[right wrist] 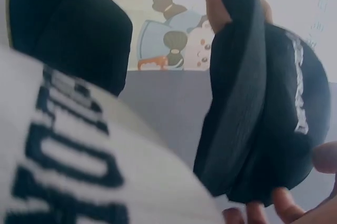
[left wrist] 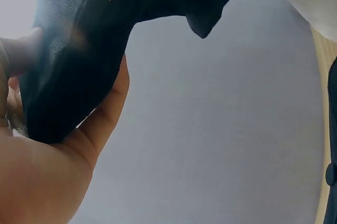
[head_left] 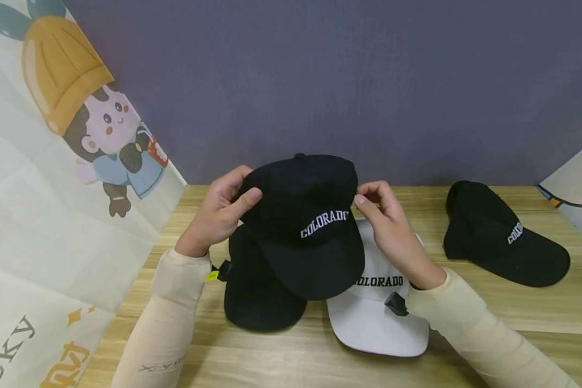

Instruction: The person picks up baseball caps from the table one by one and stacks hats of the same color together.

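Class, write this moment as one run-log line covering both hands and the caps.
left hand: grips black cap lettered COLORADO | right hand: pinches its other side | table: left black cap, white cap, right black cap

Black cap (head_left: 300,186) lettered COLORADO; tilted; held aloft

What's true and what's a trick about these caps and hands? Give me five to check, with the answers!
1. The left hand holds a black cap. True.
2. Every cap is black. False: the white cap isn't.
3. The right hand wears a glove. False: it is bare.
4. The far-right cap lies on the table. True.
5. The held cap's letters are red. False: they are white.
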`<state>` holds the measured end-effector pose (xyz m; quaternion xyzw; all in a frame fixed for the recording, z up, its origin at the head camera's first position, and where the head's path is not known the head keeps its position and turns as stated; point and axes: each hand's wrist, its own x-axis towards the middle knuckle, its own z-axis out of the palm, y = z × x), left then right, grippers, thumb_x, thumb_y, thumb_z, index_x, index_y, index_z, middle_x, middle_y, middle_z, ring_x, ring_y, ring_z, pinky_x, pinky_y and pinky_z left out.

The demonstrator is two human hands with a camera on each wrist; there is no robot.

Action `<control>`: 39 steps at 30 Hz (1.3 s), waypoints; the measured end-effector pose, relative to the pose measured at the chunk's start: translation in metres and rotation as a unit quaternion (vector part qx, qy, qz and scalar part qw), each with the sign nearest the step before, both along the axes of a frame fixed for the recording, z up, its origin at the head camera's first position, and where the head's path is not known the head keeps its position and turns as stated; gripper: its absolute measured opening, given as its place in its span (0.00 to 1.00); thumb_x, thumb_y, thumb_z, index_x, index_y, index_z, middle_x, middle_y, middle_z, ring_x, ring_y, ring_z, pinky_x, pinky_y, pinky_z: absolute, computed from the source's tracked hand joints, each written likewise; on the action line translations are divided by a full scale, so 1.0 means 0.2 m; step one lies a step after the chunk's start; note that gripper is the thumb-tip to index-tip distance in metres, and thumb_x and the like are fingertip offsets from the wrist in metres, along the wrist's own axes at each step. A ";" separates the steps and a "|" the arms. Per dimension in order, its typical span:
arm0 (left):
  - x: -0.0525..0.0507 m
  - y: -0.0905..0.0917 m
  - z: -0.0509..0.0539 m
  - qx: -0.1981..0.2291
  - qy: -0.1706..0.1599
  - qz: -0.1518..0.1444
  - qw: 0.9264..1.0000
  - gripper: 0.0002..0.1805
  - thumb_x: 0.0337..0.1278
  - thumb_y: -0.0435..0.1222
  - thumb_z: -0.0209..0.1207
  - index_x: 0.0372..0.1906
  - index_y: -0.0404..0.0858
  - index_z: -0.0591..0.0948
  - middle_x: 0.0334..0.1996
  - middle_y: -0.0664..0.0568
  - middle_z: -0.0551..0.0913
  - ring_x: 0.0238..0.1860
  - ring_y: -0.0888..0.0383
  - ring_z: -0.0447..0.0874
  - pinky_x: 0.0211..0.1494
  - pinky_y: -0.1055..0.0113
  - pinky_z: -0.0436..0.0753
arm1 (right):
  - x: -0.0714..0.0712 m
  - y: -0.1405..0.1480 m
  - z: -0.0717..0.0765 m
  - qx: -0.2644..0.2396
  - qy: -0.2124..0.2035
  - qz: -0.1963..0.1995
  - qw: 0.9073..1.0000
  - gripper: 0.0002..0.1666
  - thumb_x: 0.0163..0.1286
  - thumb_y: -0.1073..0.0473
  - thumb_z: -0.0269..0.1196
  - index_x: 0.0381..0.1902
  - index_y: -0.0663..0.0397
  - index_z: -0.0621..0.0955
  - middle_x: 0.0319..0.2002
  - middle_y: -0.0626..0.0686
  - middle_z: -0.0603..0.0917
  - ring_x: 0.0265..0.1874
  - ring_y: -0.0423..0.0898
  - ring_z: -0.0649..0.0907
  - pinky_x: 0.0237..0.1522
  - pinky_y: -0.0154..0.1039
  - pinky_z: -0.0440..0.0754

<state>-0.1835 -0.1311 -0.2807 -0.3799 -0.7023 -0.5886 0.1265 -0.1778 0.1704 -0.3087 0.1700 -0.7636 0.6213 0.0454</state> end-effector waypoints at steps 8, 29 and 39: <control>0.02 0.01 0.01 0.004 0.010 -0.016 1.000 0.19 0.72 0.41 0.59 0.40 0.25 0.74 0.35 0.60 0.83 0.35 0.63 0.81 0.39 0.69 0.80 | -0.05 0.03 0.00 -0.061 -0.059 0.132 0.988 0.35 0.86 0.44 0.39 0.79 0.60 0.57 0.76 0.60 0.63 0.74 0.48 0.66 0.78 0.46 0.59; -0.04 -0.14 0.02 -0.035 -0.069 -0.005 0.997 0.04 0.76 0.33 0.55 0.42 0.38 0.79 0.29 0.55 0.82 0.32 0.59 0.81 0.37 0.65 0.80 | -0.04 0.06 0.00 -0.100 -0.093 0.201 0.970 0.21 0.85 0.50 0.46 0.70 0.42 0.71 0.60 0.44 0.77 0.49 0.43 0.80 0.54 0.39 0.78; -0.06 -0.22 0.03 -0.112 -0.108 0.003 0.988 0.06 0.77 0.33 0.53 0.46 0.37 0.80 0.35 0.52 0.84 0.36 0.57 0.83 0.41 0.65 0.82 | -0.03 0.03 -0.03 -0.016 -0.053 0.176 0.983 0.10 0.82 0.56 0.54 0.41 0.53 0.80 0.42 0.47 0.83 0.44 0.43 0.84 0.51 0.37 0.83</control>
